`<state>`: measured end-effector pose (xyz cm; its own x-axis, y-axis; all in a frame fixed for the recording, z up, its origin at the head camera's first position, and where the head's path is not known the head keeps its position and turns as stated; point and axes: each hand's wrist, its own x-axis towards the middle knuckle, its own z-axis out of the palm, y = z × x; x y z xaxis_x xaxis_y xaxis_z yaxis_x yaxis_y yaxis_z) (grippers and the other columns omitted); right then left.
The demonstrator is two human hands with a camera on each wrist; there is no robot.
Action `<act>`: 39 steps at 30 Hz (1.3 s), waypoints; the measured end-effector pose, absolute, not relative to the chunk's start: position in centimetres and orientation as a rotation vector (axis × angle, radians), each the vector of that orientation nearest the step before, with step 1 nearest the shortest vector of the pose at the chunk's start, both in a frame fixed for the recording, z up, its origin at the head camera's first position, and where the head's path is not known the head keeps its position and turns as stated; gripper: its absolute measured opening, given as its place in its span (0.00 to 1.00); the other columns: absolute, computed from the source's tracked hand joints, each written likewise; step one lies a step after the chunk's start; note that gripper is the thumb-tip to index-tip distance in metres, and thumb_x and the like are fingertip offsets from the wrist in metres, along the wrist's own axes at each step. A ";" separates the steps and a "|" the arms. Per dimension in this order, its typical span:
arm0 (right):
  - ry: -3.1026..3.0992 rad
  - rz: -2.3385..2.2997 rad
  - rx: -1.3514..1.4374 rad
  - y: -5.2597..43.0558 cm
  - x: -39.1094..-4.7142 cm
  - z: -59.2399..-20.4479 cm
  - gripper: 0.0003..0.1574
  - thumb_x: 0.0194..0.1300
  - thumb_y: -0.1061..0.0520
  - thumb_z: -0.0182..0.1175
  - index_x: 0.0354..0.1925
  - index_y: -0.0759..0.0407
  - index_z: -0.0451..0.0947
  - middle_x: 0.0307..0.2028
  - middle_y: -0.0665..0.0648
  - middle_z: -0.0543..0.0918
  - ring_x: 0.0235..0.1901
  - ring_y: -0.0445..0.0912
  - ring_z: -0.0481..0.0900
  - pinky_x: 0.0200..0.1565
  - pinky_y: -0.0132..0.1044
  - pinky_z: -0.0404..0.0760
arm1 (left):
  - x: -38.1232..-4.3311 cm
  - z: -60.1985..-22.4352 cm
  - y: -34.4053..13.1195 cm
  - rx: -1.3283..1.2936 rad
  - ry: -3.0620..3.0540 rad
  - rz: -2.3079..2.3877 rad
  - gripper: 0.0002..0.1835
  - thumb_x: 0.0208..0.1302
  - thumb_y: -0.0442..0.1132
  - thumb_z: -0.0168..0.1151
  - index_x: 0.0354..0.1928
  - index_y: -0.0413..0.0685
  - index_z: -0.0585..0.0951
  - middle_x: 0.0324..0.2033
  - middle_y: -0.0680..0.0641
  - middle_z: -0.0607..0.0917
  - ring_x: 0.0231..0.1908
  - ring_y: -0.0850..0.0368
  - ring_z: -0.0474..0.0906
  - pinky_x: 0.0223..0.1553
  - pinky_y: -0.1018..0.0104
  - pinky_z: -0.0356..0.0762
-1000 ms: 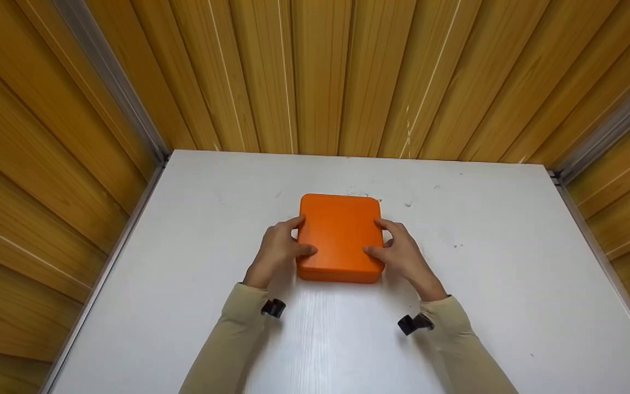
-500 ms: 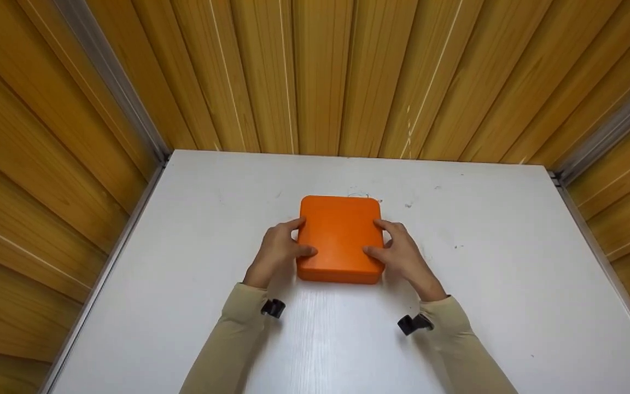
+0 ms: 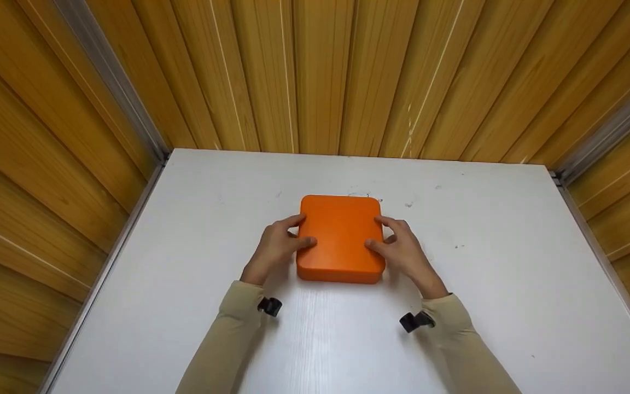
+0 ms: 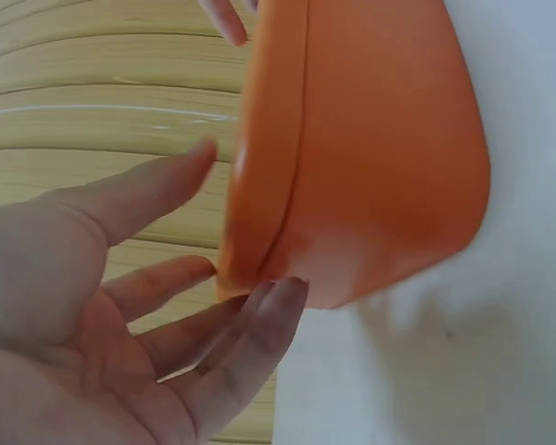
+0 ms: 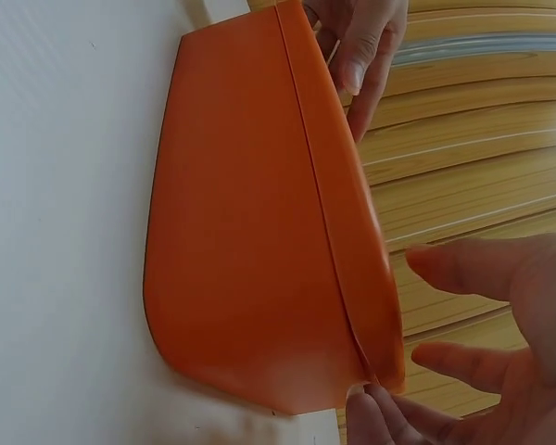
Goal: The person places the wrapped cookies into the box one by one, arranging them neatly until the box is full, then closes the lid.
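An orange lidded box (image 3: 339, 232) with rounded corners stands on the white table, its lid (image 5: 352, 222) meeting the body along a thin seam. My left hand (image 3: 279, 243) is at its left side, my right hand (image 3: 402, 246) at its right side. In the left wrist view, fingertips (image 4: 285, 297) hook at the lid's edge near the seam, and the thumb is raised just off the lid's top. The right wrist view has fingertips (image 5: 357, 400) curled in under the lid's rim at a corner, with that thumb (image 5: 435, 264) also held off the top. The box's contents are hidden.
The white table (image 3: 184, 273) carries small dark marks. Yellow wood-look panels (image 3: 320, 82) wall in its back and sides, with grey metal posts (image 3: 123, 82) at the corners. A black wrist camera (image 3: 271, 306) sits on each beige sleeve (image 3: 222, 339).
Both thumbs have shifted slightly away from the body over the lid, and the fingers have crept a little along the sides. The box stays in nearly the same spot.
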<state>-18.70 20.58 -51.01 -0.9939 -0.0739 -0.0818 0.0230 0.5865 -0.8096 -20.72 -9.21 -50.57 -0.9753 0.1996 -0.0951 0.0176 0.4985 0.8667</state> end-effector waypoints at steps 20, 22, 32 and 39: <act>2.586 -1.552 -0.161 21.8 -23.0 -52.9 0.42 0.77 0.43 0.63 0.82 0.50 0.63 0.78 0.63 0.62 0.73 0.64 0.68 0.70 0.59 0.70 | -24.7 -53.1 -9.6 0.159 2.398 1.714 0.30 0.76 0.44 0.65 0.77 0.63 0.74 0.73 0.42 0.74 0.65 0.42 0.78 0.47 0.53 0.86; 2.577 -1.561 -0.172 21.9 -23.2 -53.1 0.42 0.78 0.43 0.63 0.82 0.48 0.63 0.78 0.63 0.62 0.72 0.64 0.68 0.70 0.59 0.70 | -24.7 -53.2 -9.5 0.140 2.373 1.731 0.29 0.77 0.44 0.64 0.77 0.66 0.74 0.73 0.43 0.74 0.64 0.44 0.78 0.46 0.53 0.87; 2.526 -1.592 -0.199 22.1 -23.8 -53.5 0.40 0.79 0.45 0.61 0.82 0.44 0.62 0.77 0.63 0.65 0.72 0.64 0.69 0.71 0.58 0.68 | -25.1 -53.5 -9.2 0.119 2.350 1.740 0.30 0.77 0.45 0.63 0.77 0.68 0.73 0.73 0.42 0.74 0.62 0.44 0.81 0.42 0.55 0.89; 2.508 -1.595 -0.160 22.0 -23.9 -53.7 0.41 0.78 0.45 0.61 0.83 0.43 0.62 0.78 0.62 0.64 0.72 0.63 0.68 0.73 0.57 0.67 | -25.1 -53.6 -9.2 0.132 2.339 1.742 0.30 0.76 0.46 0.64 0.77 0.68 0.73 0.73 0.43 0.74 0.61 0.44 0.81 0.42 0.53 0.89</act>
<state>-23.94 22.04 -53.71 -0.9807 -0.1776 -0.0812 -0.0018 0.4240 -0.9057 -25.07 -9.24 -53.61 -0.9714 0.2030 -0.1228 -0.0596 0.2924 0.9545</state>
